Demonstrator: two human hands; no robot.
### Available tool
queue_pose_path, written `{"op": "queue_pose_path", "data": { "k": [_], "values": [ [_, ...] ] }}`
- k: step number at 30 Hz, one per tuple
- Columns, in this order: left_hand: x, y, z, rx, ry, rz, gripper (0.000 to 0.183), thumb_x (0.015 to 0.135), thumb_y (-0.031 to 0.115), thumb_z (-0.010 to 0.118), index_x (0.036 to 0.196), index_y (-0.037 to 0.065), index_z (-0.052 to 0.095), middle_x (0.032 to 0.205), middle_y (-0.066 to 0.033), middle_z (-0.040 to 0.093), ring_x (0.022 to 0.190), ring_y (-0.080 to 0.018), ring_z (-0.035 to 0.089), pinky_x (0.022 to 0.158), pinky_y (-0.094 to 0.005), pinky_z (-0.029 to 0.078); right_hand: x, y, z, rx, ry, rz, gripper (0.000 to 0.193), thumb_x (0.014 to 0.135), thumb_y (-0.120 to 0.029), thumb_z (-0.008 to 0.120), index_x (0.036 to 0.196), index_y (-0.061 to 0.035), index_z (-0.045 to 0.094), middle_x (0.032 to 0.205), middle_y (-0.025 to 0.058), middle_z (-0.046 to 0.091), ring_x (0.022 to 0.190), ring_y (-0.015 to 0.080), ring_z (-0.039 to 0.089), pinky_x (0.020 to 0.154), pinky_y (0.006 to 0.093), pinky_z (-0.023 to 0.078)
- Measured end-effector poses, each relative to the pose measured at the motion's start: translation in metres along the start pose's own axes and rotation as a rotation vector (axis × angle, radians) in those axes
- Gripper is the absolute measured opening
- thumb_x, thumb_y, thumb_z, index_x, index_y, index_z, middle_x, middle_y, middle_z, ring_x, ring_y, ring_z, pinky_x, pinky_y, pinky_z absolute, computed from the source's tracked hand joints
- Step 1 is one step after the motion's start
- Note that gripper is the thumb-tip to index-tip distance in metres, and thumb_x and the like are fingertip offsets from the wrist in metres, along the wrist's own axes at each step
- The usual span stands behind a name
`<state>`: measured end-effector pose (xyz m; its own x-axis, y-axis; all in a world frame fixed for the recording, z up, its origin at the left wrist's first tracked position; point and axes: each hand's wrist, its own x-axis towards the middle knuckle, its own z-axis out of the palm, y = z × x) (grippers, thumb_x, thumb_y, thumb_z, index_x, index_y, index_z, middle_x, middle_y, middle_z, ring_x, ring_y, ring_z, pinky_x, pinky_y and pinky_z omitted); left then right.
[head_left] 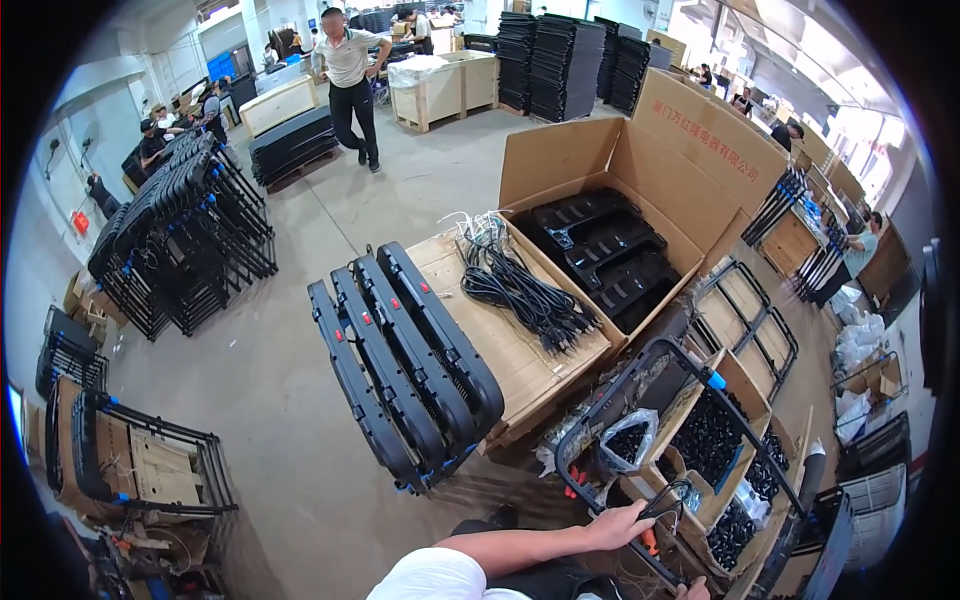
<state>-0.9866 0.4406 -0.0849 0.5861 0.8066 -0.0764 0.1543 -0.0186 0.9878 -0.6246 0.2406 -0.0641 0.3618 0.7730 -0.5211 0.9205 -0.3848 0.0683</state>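
Observation:
My left hand (616, 526) reaches in from below, fingers closed on a thin black cable (676, 490) that loops away to the right. Just under those fingers is an orange-handled tool (650, 543); whether they touch is unclear. At the lower edge my right hand (692, 590) is mostly cut off, its visible fingers bent around the near end of a black tubular frame (600, 408) with a blue sleeve. This frame stands tilted over a wooden parts bin (662, 470) with compartments of small black parts. A clear bag (630, 440) of black parts lies inside the frame's outline.
Several black metal-and-plastic housings (425, 375) stand in a row left of a cardboard surface (440, 265) bearing bundled black power cords (525, 290). Behind is an open carton (570, 160) of black panels. Stacked frames (180, 225) stand at left; a person (350, 75) stands far off.

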Motion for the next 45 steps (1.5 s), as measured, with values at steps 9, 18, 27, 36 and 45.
{"op": "queue_pose_path", "data": {
  "k": [9,18,27,36,45],
  "values": [
    [-0.02,0.018,0.017,-0.056,0.05,0.036,0.035,0.111,0.038,0.055,0.118,0.004,0.053,0.089,-0.02,0.065,0.086,-0.0354,0.069,0.075,-0.0477,0.051,0.061,-0.167,-0.112,1.6,-0.16,-0.336,0.05,0.111,-0.037,0.057,0.149,-0.0053,0.053,0.109,0.0046,0.073,0.087,0.0136,0.064,0.072,0.0278,0.05],
    [-0.036,0.039,0.046,-0.085,0.195,-0.005,0.037,0.108,0.04,0.06,0.109,0.003,0.056,0.08,-0.0096,0.063,0.073,-0.0225,0.064,0.069,-0.0416,0.051,0.108,-0.189,-0.118,2.014,-0.277,-0.392,0.026,0.111,-0.033,0.056,0.119,-0.0135,0.071,0.098,0.0019,0.074,0.087,0.0183,0.065,0.078,0.0348,0.052],
    [-0.074,0.052,0.086,-0.635,-0.049,-0.131,0.046,0.114,0.046,0.048,0.102,0.003,0.062,0.079,-0.0038,0.066,0.071,-0.0137,0.065,0.072,-0.0291,0.054,0.058,-0.221,-0.135,2.086,-0.717,-0.423,0.026,0.112,-0.046,0.052,0.113,-0.0229,0.064,0.068,-0.0103,0.052,0.048,0.0059,0.046,0.041,0.0234,0.038],
    [-0.092,0.075,0.08,-0.823,0.055,-0.233,0.046,0.114,0.047,0.045,0.091,0.009,0.056,0.067,-0.0034,0.061,0.056,-0.0155,0.062,0.053,-0.0301,0.055,0.058,-0.244,-0.154,2.188,-0.625,-0.358,0.029,0.115,-0.04,0.046,0.112,-0.0193,0.066,0.062,-0.0113,0.036,0.043,0.0049,0.031,0.035,0.0235,0.025],
    [-0.111,0.091,0.039,-0.876,0.115,-0.263,0.045,0.111,0.051,0.046,0.094,0.01,0.054,0.063,-0.0038,0.059,0.044,-0.0177,0.057,0.044,-0.036,0.053,0.133,-0.284,-0.177,2.178,-0.314,-0.36,0.03,0.115,-0.035,0.048,0.118,-0.01,0.065,0.064,-0.0089,0.028,0.047,0.0044,0.02,0.038,0.0243,0.016]
  ]
}}
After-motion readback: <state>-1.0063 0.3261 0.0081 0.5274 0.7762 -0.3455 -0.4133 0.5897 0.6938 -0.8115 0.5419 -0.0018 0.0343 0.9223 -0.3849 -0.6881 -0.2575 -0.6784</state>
